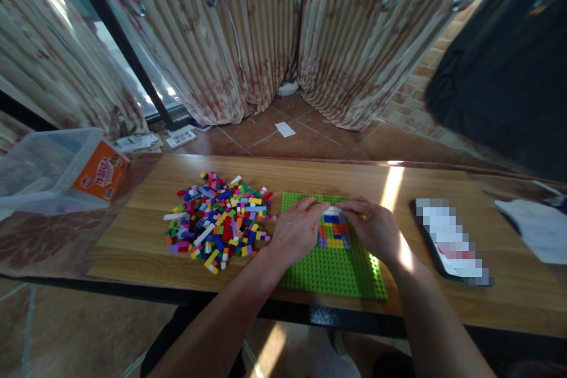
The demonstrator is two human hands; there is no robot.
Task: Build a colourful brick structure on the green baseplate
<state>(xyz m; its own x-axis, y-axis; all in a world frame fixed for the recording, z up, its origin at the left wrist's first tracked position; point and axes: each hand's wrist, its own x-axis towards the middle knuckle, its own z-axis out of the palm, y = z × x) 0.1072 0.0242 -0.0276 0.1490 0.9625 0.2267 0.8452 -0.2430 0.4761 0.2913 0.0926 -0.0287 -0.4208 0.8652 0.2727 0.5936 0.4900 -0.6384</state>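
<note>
One white brick (332, 211) at the far edge of a multicoloured brick patch (334, 235), long axis running left to right. At its left end, left hand (296, 228), fingers narrow, tips touching; at its right end, right hand (372, 229), thumb and fingers likewise drawn close. Whether pinched or merely pressed, impossible to tell. Within the patch, blue toward the far side, orange and red mixed in the middle, yellow along the near edge. Beneath, a green baseplate (328, 279), studs up, with bare rows nearest the body. Just left, a loose pile of bricks (217, 230) in many colours, spread directly on the wooden counter (144, 209). Farther left, a clear plastic bin (59, 174), inside too hazy to make out; on its right end, an orange label (103, 172) with white characters too small to read surely. To the right, a dark-edged phone (452, 242), slanting from far left to near right, screen masked by pixels. Beyond the counter, on the tiled floor, a white paper (284, 129); farther still, striped curtains (252, 41).
</note>
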